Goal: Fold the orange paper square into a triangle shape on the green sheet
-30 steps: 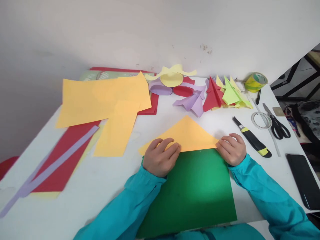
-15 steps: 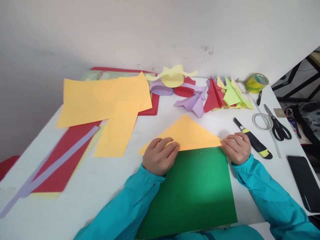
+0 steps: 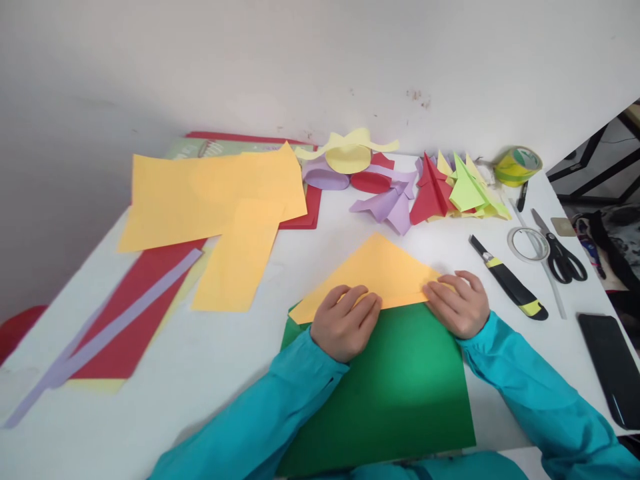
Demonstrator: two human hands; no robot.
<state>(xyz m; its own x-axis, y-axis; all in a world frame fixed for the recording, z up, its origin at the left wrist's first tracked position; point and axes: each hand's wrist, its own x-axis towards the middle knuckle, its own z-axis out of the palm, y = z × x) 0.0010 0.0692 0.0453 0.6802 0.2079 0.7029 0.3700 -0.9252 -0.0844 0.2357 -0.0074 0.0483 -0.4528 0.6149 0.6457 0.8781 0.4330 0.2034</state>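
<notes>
A sheet of orange paper (image 3: 373, 270), folded to a peak at its far side, lies across the top of a green sheet (image 3: 395, 387). My left hand (image 3: 347, 321) is closed on the near folded edge, left of its middle. Toward the right end of the same edge, my right hand (image 3: 457, 303) pinches the paper with its fingertips. The left corner of the orange paper sticks out past my left hand. Parts of the near edge are hidden under my fingers.
Orange sheets (image 3: 200, 200) and a red sheet (image 3: 145, 313) with a purple strip lie left. Folded paper planes (image 3: 433, 190) and looped paper shapes (image 3: 350, 157) stand behind. On the right are a utility knife (image 3: 510, 280), scissors (image 3: 560, 257), tape rolls (image 3: 519, 167) and a phone (image 3: 610, 370).
Both hands have moved closer together along the near edge, the left one rightward and the right one leftward. The orange paper has shifted slightly nearer to me, and its left end has turned toward me.
</notes>
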